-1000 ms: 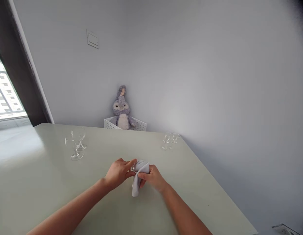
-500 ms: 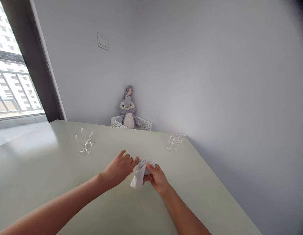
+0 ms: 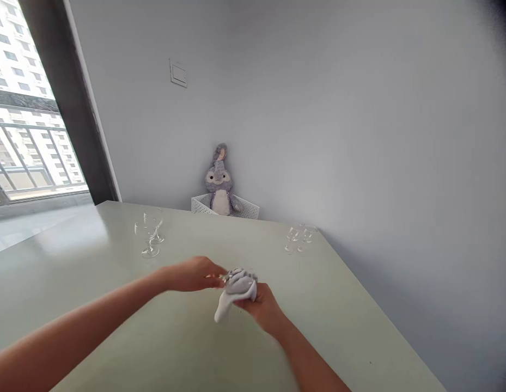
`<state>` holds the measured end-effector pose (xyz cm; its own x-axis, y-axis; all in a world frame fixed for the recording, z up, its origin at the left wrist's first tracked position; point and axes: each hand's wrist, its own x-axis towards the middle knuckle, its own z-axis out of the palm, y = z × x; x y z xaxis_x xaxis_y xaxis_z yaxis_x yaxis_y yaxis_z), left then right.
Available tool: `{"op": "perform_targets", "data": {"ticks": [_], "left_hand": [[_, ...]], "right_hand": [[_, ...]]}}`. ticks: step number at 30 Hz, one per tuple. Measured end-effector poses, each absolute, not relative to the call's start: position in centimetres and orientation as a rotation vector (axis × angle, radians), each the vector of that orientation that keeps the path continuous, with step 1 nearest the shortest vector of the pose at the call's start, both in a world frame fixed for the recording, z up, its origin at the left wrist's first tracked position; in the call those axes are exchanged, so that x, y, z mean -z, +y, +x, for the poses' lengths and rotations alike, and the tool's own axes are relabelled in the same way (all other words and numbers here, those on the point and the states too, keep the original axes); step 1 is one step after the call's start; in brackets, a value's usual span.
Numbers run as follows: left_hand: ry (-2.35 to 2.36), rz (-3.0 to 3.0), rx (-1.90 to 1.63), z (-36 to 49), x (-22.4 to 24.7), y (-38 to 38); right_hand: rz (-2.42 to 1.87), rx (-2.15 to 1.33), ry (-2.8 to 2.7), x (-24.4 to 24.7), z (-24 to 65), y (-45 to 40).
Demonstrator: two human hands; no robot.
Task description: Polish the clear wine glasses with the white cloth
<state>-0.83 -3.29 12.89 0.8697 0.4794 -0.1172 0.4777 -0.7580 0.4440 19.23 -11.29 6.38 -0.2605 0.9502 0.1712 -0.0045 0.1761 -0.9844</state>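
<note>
My right hand is closed around a bunched white cloth, with one end hanging down to the left. At the cloth's upper left, the fingertips of my left hand pinch what looks like a clear glass. Most of it is hidden by the cloth and fingers, so its shape does not show. Both hands are just above the pale green table.
Two stemmed glasses stand at the left. Two smaller stemmed glasses stand near the far right corner. Behind the far edge, a plush toy sits in a white perforated basket. A grey wall runs along the right.
My left hand has turned, its raised thumb now lowered to the fingers by the cloth. My right hand has rolled over, and the cloth is more bunched. The view has shifted slightly left.
</note>
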Motion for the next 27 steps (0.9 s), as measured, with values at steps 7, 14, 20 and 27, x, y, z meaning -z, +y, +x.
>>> {"op": "perform_targets", "data": {"ticks": [7, 14, 20, 27], "left_hand": [[0.859, 3.216, -0.427, 0.9, -11.6, -5.3], [0.703, 2.385, 0.078, -0.8, -11.8, -3.5], [0.923, 3.154, -0.514, -0.3, -9.9, -5.2], [0.845, 2.716, -0.369, -1.0, -11.1, -4.5]], "right_hand": [[-0.753, -1.583, -1.094, -5.5, 19.7, -10.2], [-0.839, -1.511, -1.349, -6.8, 19.6, -11.1], [-0.807, -1.676, -0.816, -5.8, 19.0, -10.6], [-0.999, -1.334, -1.434, -5.7, 19.1, -11.5]]}}
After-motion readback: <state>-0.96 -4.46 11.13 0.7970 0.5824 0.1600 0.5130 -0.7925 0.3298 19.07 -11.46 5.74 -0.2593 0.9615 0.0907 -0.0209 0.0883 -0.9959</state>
